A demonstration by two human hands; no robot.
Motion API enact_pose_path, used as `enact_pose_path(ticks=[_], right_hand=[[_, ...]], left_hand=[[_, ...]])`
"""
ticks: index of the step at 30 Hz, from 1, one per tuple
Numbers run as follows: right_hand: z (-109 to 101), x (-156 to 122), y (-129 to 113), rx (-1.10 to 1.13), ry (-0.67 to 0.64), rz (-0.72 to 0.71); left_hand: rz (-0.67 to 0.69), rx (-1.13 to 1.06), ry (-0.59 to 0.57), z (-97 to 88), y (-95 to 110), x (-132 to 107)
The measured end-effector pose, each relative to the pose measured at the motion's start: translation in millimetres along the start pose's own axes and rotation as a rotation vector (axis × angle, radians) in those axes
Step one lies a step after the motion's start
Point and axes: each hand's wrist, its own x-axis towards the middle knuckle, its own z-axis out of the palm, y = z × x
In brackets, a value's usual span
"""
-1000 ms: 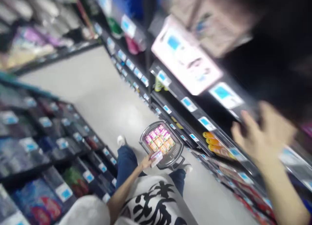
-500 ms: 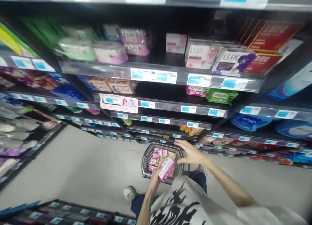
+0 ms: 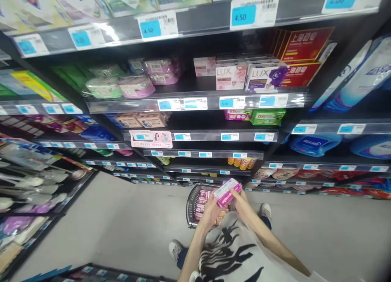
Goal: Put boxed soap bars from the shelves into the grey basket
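Both hands hold a pink-and-white pack of soap in front of my body, tilted up to the right. My left hand grips its left end. At the right end, the fingers of my right hand close on it with the thumb across the pink side. Below them on the floor stands a dark plastic shopping basket. Several similar pink and orange soap packs lie inside it, partly hidden by my hands and shirt.
Ahead is a shelf rack with LUX soap boxes, red soap boxes, green soap packs and pale pink packs. Blue detergent bottles stand at the right. A rack of utensils borders the grey floor on the left.
My right hand, open beside the basket before, has closed on the soap pack. The pack has risen from over the basket, with my left hand still on it. The view has shifted.
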Motion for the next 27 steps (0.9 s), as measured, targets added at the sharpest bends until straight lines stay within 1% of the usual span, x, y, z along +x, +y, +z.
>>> enact_pose_path(ticks=[1, 3, 6, 8, 9, 11, 14, 16, 18, 21, 22, 24, 27], right_hand=[[-2, 3, -6, 0.017, 0.006, 0.002], [-4, 6, -14, 0.033, 0.042, 0.006], [-3, 2, -16, 0.021, 0.071, 0.008], [-2, -4, -14, 0.03, 0.042, 0.058], [-2, -7, -13, 0.034, 0.006, 0.091], [-1, -10, -13, 0.023, -0.098, 0.135], [-1, -10, -15, -0.08, -0.266, 0.15], [0, -7, -16, -0.186, -0.314, 0.168], [3, -5, -14, -0.283, -0.3, 0.196], [8, -5, -8, -0.372, -0.211, 0.225], [9, -6, -5, -0.384, -0.181, 0.229], [10, -10, -2, -0.387, -0.14, 0.231], [9, -14, 3, -0.364, -0.091, 0.222]], left_hand=[[0.039, 0.032, 0.009, 2.4, -2, -1], [0.136, 0.108, 0.068, 5.5, -7, -2], [0.249, 0.191, 0.174, 4.3, -10, -7], [0.288, 0.235, 0.219, -0.7, -6, -12], [0.297, 0.265, 0.233, -4.1, -3, -15], [0.278, 0.315, 0.234, -11.7, 7, -22], [0.16, 0.365, 0.185, -23.2, 25, -31], [0.08, 0.409, 0.169, -29.9, 34, -37], [-0.002, 0.433, 0.155, -35.1, 37, -40], [-0.106, 0.399, 0.108, -39.4, 31, -41], [-0.116, 0.39, 0.104, -40.1, 27, -41], [-0.102, 0.386, 0.134, -40.4, 21, -41], [-0.031, 0.386, 0.193, -39.3, 18, -41]])
